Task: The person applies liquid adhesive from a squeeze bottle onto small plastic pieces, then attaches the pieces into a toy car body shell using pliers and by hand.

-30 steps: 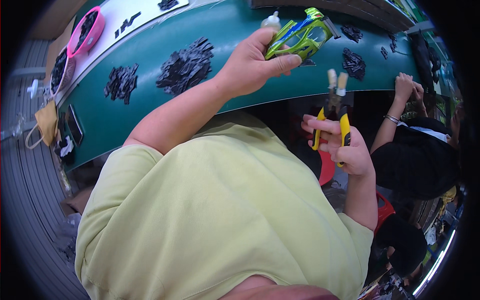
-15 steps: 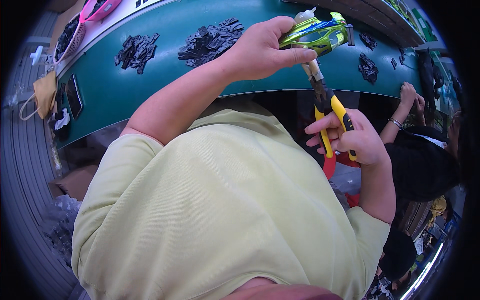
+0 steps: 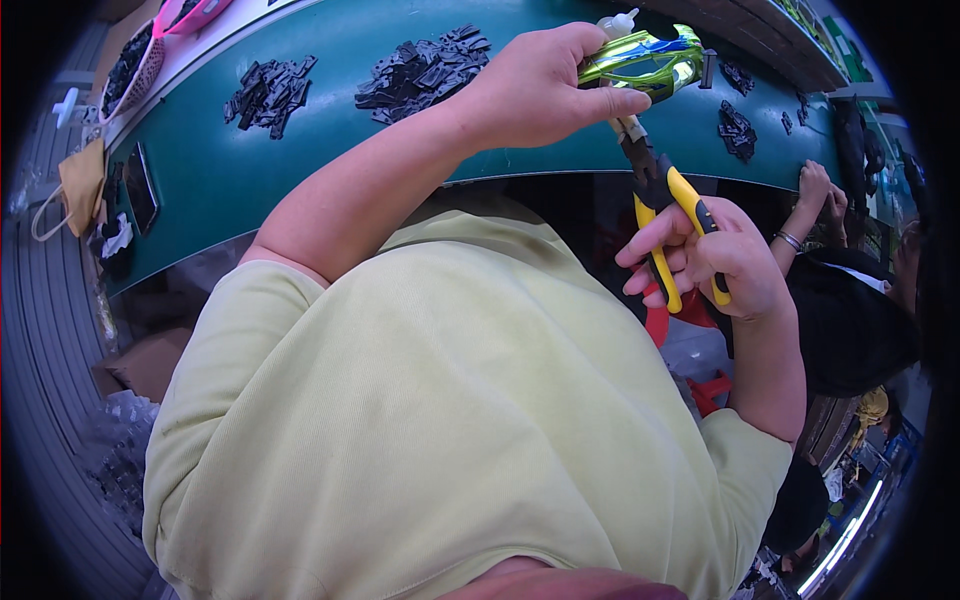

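My left hand [image 3: 545, 95] grips a shiny green and blue toy car body shell [image 3: 650, 62] by its left end, thumb along the near side. A small black part stands out at the shell's right end. My right hand [image 3: 725, 258] holds pliers [image 3: 660, 190] with yellow and black handles, fingers curled around them. The jaws carry a pale wrapping and reach up to the near edge of the shell, beside my left thumb; their tips are partly hidden there. Behind the shell a small white bottle [image 3: 618, 24] with a nozzle shows.
Piles of black plastic parts [image 3: 425, 75] lie on the green table [image 3: 200, 180], with smaller clusters [image 3: 737, 132] at the right. At the left are a phone [image 3: 142, 188], a yellow mask [image 3: 82, 187] and baskets [image 3: 138, 85]. A co-worker's hand [image 3: 815, 185] rests at the right edge.
Both hands have shifted slightly to the right, the car shell and pliers along with them. The shell has tilted a little. Both grips stay the same.
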`<state>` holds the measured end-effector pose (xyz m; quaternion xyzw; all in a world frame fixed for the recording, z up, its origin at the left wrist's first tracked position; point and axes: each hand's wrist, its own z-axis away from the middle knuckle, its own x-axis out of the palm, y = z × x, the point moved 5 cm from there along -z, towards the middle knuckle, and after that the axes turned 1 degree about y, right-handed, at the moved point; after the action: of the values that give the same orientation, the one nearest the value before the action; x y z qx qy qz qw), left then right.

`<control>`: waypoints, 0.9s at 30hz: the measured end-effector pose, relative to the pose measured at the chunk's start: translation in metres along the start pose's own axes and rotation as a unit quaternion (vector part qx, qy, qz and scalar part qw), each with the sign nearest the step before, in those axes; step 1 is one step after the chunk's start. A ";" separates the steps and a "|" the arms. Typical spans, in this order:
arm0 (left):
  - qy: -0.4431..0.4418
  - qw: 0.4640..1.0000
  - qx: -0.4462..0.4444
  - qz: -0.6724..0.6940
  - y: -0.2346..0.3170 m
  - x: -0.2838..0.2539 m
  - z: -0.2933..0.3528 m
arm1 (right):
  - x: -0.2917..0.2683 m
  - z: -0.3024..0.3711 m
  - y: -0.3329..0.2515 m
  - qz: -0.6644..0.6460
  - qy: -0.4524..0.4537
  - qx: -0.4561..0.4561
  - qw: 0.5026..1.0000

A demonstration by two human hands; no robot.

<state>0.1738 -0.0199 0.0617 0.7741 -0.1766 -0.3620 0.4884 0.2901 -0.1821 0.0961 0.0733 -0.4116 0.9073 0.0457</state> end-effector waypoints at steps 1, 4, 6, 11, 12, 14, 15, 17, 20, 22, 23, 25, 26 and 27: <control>0.015 1.000 0.019 -0.017 0.003 -0.002 0.000 | 0.000 -0.001 -0.001 -0.009 0.002 -0.002 1.000; -0.007 1.000 0.003 -0.007 -0.001 0.000 -0.001 | -0.004 -0.002 0.001 -0.014 -0.020 0.025 0.999; -0.008 1.000 -0.005 -0.011 -0.001 -0.001 -0.001 | -0.002 -0.001 -0.003 -0.015 -0.001 0.021 1.000; -0.013 0.998 -0.012 -0.057 0.002 -0.005 -0.002 | 0.002 -0.004 -0.003 -0.003 0.054 0.041 0.998; -0.009 0.998 -0.013 -0.059 0.002 -0.005 -0.002 | 0.003 -0.005 -0.003 0.000 0.061 0.042 0.997; -0.007 0.998 -0.012 -0.059 0.003 -0.006 -0.002 | 0.003 -0.006 -0.002 0.003 0.072 0.042 0.997; 0.007 0.998 0.000 -0.061 0.003 -0.007 -0.003 | 0.002 -0.008 0.000 -0.010 0.064 0.054 0.996; 0.021 0.998 0.015 -0.062 0.005 -0.008 -0.005 | 0.001 -0.010 0.001 -0.022 0.059 0.066 0.996; 0.020 0.996 0.011 -0.086 0.006 -0.009 -0.006 | -0.002 -0.013 0.004 0.004 0.048 0.085 0.995; 0.029 0.997 0.025 -0.067 0.009 -0.010 -0.006 | -0.005 -0.014 0.003 0.083 0.052 0.071 0.993; 0.028 0.997 0.027 -0.065 0.009 -0.010 -0.006 | -0.006 -0.014 0.005 0.082 0.055 0.071 0.993; 0.017 0.998 -0.017 -0.061 0.002 -0.012 -0.007 | -0.004 -0.018 0.008 0.034 0.028 0.051 0.998; 0.018 0.998 -0.019 -0.063 0.000 -0.012 -0.007 | -0.003 -0.018 0.006 0.035 0.025 0.051 0.998; 0.028 0.997 -0.018 -0.062 -0.003 -0.013 -0.007 | 0.000 -0.016 0.000 0.003 0.020 0.041 0.999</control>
<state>0.1699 -0.0061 0.0663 0.7848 -0.1078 -0.3728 0.4832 0.2884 -0.1700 0.0852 0.0551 -0.3734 0.9248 0.0481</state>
